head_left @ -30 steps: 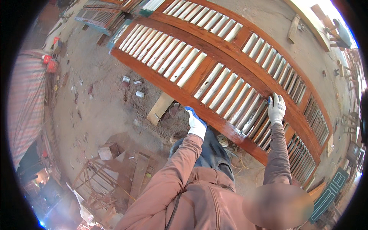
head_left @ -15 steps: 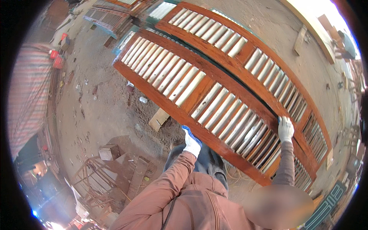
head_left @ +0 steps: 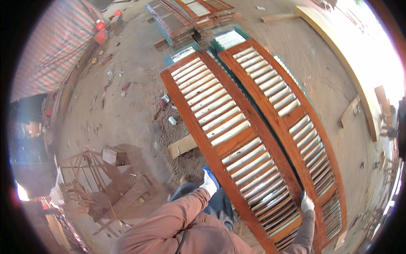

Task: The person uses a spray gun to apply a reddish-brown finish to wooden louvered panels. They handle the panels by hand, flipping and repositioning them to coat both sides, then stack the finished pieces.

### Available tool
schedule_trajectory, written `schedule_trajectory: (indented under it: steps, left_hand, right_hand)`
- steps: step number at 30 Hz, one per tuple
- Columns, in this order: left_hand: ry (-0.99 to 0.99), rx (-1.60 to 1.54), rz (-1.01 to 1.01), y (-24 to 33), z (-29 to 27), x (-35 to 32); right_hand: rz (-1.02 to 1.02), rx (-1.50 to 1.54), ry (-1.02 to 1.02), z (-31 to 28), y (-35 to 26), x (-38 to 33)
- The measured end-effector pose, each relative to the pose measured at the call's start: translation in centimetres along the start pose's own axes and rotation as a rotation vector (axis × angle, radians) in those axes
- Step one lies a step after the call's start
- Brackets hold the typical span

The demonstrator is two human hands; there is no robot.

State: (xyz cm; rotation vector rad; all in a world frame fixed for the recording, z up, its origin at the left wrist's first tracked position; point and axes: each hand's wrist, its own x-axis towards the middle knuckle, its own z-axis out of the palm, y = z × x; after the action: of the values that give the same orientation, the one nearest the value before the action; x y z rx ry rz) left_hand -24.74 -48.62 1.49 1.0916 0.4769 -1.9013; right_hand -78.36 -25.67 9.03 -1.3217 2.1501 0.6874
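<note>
A long reddish-brown louvered shutter (head_left: 237, 142) with pale slats stretches away in front of me. My left hand (head_left: 209, 183), in a white glove with a blue palm, is closed at its left edge, palm toward the wood; the fingers' undersides are hidden. My right hand (head_left: 308, 203), gloved alike, is closed over the right edge near the close end, its fingertips beside the dark gap. Across that gap lies a second louvered shutter (head_left: 302, 120), parallel to the first. Teal-edged panels (head_left: 230, 38) peek out beneath both at the far end.
More stacked shutters (head_left: 177, 21) lie farther off. A short wooden block (head_left: 182, 146) sits on the sandy ground left of the near shutter. A box (head_left: 114, 156) and wooden frames (head_left: 80, 178) stand at left, and a long beam (head_left: 351, 72) runs along the right.
My view has turned, so the shutters now run more nearly straight ahead. Both hands appear lower in the picture and remain at the near shutter's edges.
</note>
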Motion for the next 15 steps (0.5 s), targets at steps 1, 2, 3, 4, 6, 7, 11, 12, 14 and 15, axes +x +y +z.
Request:
schedule_trajectory:
  steps: [1,2,3,4,6,7,11,12,14,15]
  left_hand:
    - [-0.022,-0.019,0.048,-0.5,-0.8,0.7]
    - [-0.028,-0.036,0.015,-0.5,-1.0,0.9]
    - [0.007,-0.039,-0.019,-0.7,-1.1,1.3]
    - [0.0,-0.023,-0.01,-1.2,-1.9,2.3]
    - [0.053,-0.021,0.013,-1.8,-2.4,3.3]
    - [0.104,-0.04,0.019,-2.1,-2.2,3.0]
    - [0.194,-0.036,0.097,-3.5,-5.5,6.2]
    - [0.169,-0.031,0.114,-4.3,-5.6,6.6]
    - [0.149,-0.001,0.215,-4.8,-6.3,6.7]
    - [0.13,0.122,0.284,-4.9,-6.7,7.4]
  right_hand:
    - [0.0,0.029,-0.032,-0.3,0.5,0.1]
    - [0.029,0.017,-0.102,-0.6,1.0,0.2]
    - [0.035,-0.004,-0.089,0.6,2.3,0.5]
    - [0.017,0.013,-0.074,1.9,3.6,0.9]
    - [0.0,0.004,-0.101,1.5,3.2,1.0]
    - [-0.024,0.011,-0.056,1.5,3.1,1.0]
    - [-0.107,-0.078,-0.001,2.4,3.5,1.8]
    - [-0.106,-0.106,0.004,3.9,6.6,2.3]
    - [-0.016,0.079,0.139,6.9,9.9,7.0]
    - [0.08,0.255,0.164,6.9,7.2,6.1]
